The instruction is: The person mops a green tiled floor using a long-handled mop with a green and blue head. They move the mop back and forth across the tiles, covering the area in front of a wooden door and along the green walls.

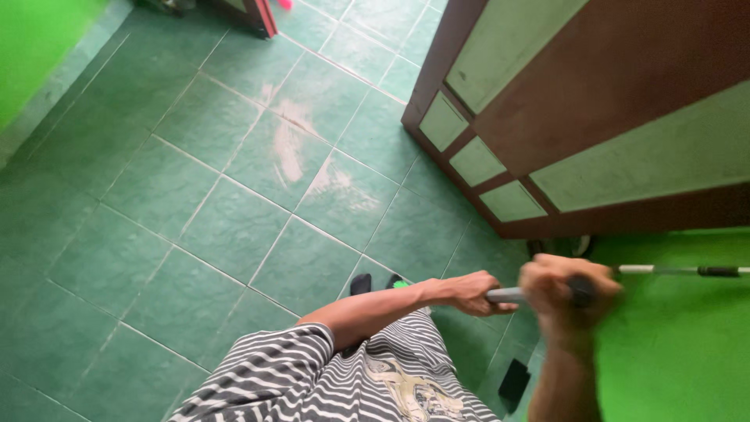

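My left hand [469,292] grips a grey pole [506,295] near its lower part. My right hand [564,292] is closed around the same pole a little further along, over a black section; it looks blurred. The pole runs on to the right as a thin white and black shaft [680,270] against a green wall [680,344]. I wear a black-and-white striped shirt [344,375].
A brown door with pale green panels [562,133] stands open at the upper right. Green floor tiles [234,195] with whitish smears spread to the left. Dark footwear [361,283] shows below my arm. A green wall edges the far left.
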